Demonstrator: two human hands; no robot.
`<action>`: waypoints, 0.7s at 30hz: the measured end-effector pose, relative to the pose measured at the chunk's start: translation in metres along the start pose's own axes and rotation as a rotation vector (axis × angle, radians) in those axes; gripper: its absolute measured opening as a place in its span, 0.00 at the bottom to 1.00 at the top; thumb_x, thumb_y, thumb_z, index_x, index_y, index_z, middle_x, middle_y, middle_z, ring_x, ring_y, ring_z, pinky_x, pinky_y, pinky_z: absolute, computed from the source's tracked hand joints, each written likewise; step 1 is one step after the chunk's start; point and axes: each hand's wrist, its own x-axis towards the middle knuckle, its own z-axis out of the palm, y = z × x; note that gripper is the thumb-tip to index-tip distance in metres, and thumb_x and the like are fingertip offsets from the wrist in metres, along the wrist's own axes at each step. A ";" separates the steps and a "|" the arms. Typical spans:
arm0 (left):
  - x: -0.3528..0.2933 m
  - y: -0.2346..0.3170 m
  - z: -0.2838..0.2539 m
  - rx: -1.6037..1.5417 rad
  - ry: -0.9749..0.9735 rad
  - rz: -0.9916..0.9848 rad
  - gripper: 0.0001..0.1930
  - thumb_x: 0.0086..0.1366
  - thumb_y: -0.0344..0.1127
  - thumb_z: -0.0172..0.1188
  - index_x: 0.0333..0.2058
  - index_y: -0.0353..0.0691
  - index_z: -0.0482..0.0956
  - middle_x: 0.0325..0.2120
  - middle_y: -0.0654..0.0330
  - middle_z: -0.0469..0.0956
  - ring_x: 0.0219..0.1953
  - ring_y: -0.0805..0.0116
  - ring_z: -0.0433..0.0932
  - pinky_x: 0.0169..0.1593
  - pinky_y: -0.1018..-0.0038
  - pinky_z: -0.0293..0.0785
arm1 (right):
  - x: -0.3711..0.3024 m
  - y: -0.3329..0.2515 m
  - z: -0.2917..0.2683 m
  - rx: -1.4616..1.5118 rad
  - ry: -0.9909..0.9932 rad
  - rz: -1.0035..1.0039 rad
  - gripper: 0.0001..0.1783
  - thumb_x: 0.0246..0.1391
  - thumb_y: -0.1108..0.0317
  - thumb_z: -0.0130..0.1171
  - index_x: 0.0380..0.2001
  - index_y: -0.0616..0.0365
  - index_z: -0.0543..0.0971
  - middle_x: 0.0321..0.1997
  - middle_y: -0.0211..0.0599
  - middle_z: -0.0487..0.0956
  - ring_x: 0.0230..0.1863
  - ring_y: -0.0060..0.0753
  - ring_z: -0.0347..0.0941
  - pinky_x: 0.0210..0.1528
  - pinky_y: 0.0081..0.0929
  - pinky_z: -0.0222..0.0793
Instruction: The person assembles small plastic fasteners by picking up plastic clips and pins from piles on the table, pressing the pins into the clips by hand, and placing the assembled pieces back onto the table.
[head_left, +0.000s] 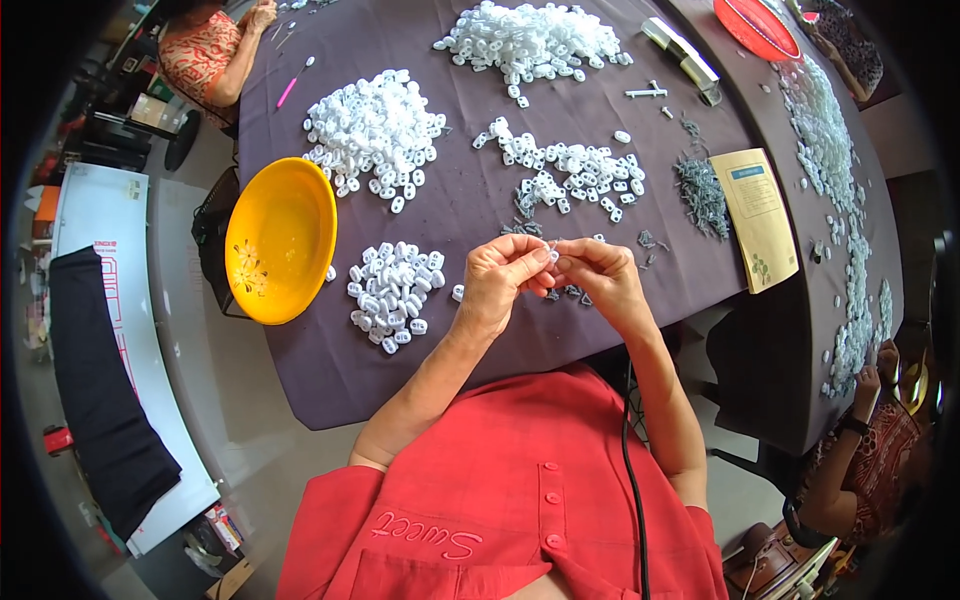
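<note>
My left hand (500,280) and my right hand (607,283) meet above the near part of the table, both with fingers pinched. Between their fingertips is a small white plastic piece (554,256), mostly covered by the fingers. Beyond the hands lies a loose spread of white two-holed plastic pieces (570,168). Small dark grey pieces (572,294) show partly under my right hand, and a larger heap of grey pieces (703,196) lies to its right. Left of my left hand sits a small pile of white pieces with dark marks (385,300).
Larger white heaps (370,130) stand farther off. A yellow bowl (312,225) is at the table's left edge, with a pink-handled tool (288,92) beyond. A brown paper envelope (752,215) lies right. Other people sit around, near a red basket (757,28).
</note>
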 end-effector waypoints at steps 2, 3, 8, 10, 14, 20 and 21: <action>-0.001 0.000 -0.001 -0.002 0.002 0.003 0.05 0.60 0.28 0.57 0.33 0.33 0.76 0.26 0.59 0.79 0.23 0.75 0.77 0.26 0.81 0.72 | 0.001 0.002 0.003 0.176 0.004 -0.006 0.09 0.50 0.78 0.57 0.37 0.66 0.78 0.30 0.34 0.79 0.33 0.22 0.76 0.34 0.19 0.74; -0.002 0.001 -0.001 0.013 0.005 0.007 0.05 0.60 0.28 0.57 0.33 0.33 0.77 0.25 0.59 0.79 0.22 0.76 0.76 0.25 0.81 0.72 | 0.002 0.003 0.001 0.178 0.005 -0.006 0.09 0.50 0.78 0.57 0.37 0.66 0.78 0.30 0.34 0.79 0.33 0.22 0.76 0.34 0.19 0.74; -0.007 0.004 0.002 0.098 0.037 0.016 0.05 0.59 0.29 0.58 0.31 0.33 0.77 0.23 0.60 0.78 0.20 0.77 0.75 0.22 0.83 0.71 | 0.000 0.004 -0.004 0.264 0.112 0.086 0.08 0.49 0.76 0.59 0.36 0.63 0.78 0.30 0.34 0.80 0.31 0.22 0.76 0.34 0.19 0.75; -0.008 0.005 0.004 0.171 0.082 0.047 0.04 0.58 0.29 0.58 0.30 0.34 0.78 0.22 0.60 0.78 0.18 0.78 0.74 0.19 0.84 0.70 | 0.001 0.004 -0.004 0.326 0.182 0.085 0.09 0.50 0.76 0.58 0.37 0.62 0.78 0.31 0.35 0.80 0.31 0.25 0.77 0.33 0.20 0.76; -0.008 0.004 0.005 0.242 0.106 0.068 0.05 0.58 0.29 0.58 0.29 0.34 0.78 0.21 0.61 0.78 0.18 0.79 0.74 0.19 0.84 0.69 | 0.000 -0.001 0.002 0.307 0.197 0.072 0.08 0.51 0.77 0.58 0.37 0.63 0.78 0.31 0.36 0.79 0.31 0.25 0.78 0.32 0.20 0.76; -0.010 0.004 0.007 0.340 0.131 0.101 0.05 0.58 0.30 0.58 0.29 0.34 0.78 0.20 0.64 0.76 0.17 0.81 0.73 0.20 0.85 0.69 | -0.002 -0.004 0.005 0.244 0.204 0.009 0.08 0.51 0.77 0.57 0.37 0.63 0.78 0.31 0.36 0.80 0.31 0.26 0.78 0.31 0.20 0.76; -0.011 0.005 0.007 0.360 0.136 0.101 0.05 0.58 0.30 0.58 0.29 0.34 0.78 0.20 0.65 0.76 0.17 0.81 0.72 0.20 0.85 0.69 | -0.002 -0.005 0.005 0.236 0.194 0.002 0.09 0.51 0.77 0.57 0.37 0.63 0.78 0.32 0.36 0.80 0.31 0.26 0.78 0.31 0.20 0.76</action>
